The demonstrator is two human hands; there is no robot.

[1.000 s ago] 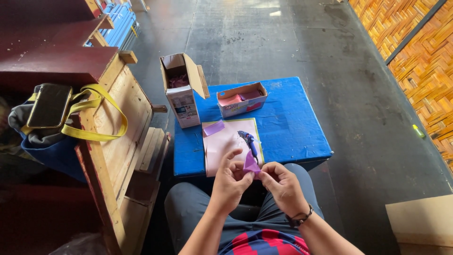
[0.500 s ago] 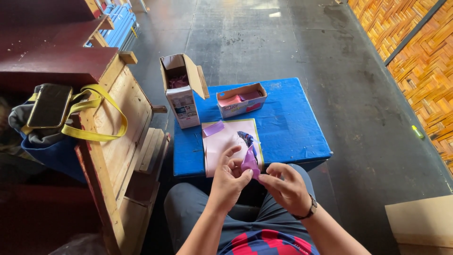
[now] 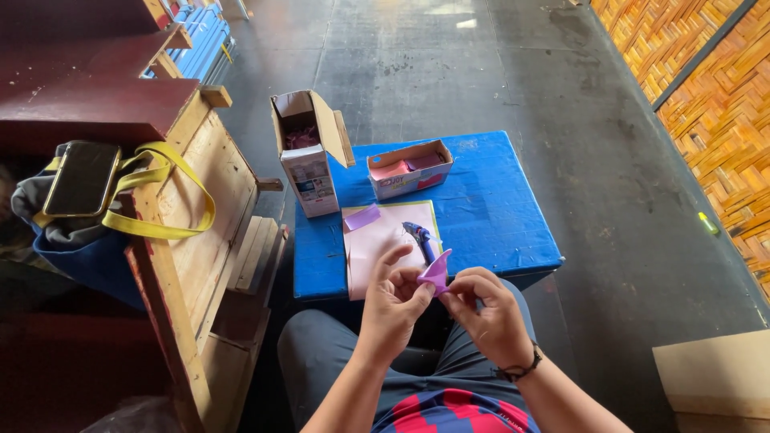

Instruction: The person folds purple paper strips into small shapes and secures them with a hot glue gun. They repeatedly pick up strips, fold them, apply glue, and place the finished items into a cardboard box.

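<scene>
Low in the frame's centre, left hand (image 3: 393,301) and right hand (image 3: 489,309) pinch a partly folded purple paper (image 3: 437,273) in their grip; pink sheets (image 3: 385,244) wait unfolded on the blue desk (image 3: 497,216).

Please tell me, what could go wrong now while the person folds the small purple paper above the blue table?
1. Both hands, left hand and right hand, pinch the purple paper piece only by fingertips, over the lap; it may slip and fall to the floor.
2. The pink sheet hangs at the front edge of the blue table, so a knee or wrist could push it off.
3. The tall open carton stands near the table's left edge and might tip.
</scene>
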